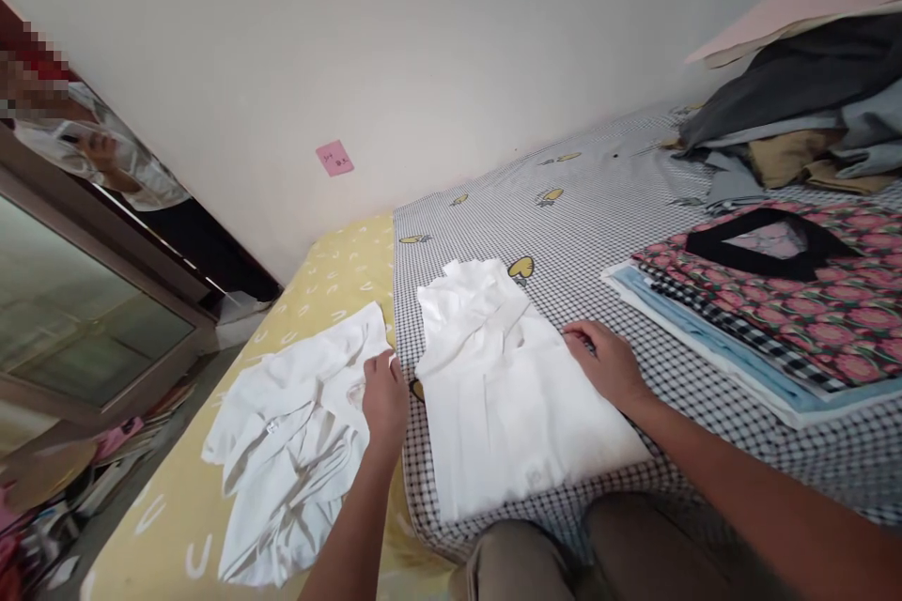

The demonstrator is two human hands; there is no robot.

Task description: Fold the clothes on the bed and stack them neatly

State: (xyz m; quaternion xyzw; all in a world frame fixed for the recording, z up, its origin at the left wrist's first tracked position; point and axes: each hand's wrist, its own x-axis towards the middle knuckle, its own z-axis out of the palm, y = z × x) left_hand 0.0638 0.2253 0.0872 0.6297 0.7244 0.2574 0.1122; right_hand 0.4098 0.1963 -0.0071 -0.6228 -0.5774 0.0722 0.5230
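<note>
A white shirt (521, 404) lies folded in front of me on the checked sheet, its upper end bunched and wrinkled. My right hand (607, 362) is at its right edge, with fingers closed on the fabric there. Left of it, a second white shirt (296, 423) lies crumpled on the yellow cloth. My left hand (386, 394) is between the two shirts, overlapping the crumpled one's right edge. Its fingers are curled in, and what they hold, if anything, is hidden.
To the right, a stack of folded clothes has a pink floral top (810, 310) uppermost. Dark and grey clothes (803, 94) are heaped behind it. A pink note (334, 158) sticks to the wall. A person (141, 160) stands at the left, near a glass-panelled cabinet (77, 300).
</note>
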